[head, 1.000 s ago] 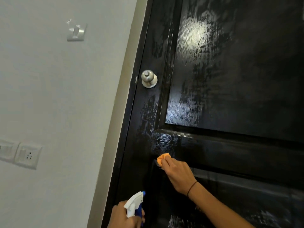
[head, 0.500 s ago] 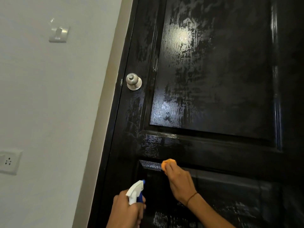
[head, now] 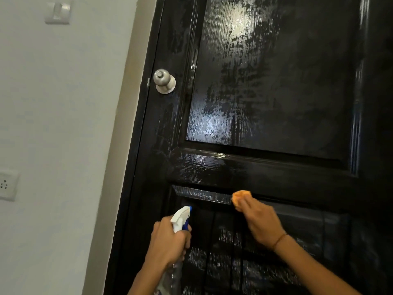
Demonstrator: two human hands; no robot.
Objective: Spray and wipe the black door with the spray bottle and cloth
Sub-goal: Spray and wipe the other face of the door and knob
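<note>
The glossy black door fills the right of the view, streaked with wet smears on its upper panel. My right hand presses a small orange cloth against the top moulding of the lower panel; most of the cloth is hidden under the fingers. My left hand grips the neck of a clear spray bottle with a white and blue trigger head, its nozzle pointing up and right at the door. The bottle's body runs down below the hand, blurred.
A round silver door knob sticks out at the door's left edge. The pale frame and white wall lie to the left, with a wall switch high up and a socket at the left edge.
My right hand slid the cloth rightward along the lower panel's top moulding. My left hand with the bottle rose and shows more fully. The view shifted a little.
</note>
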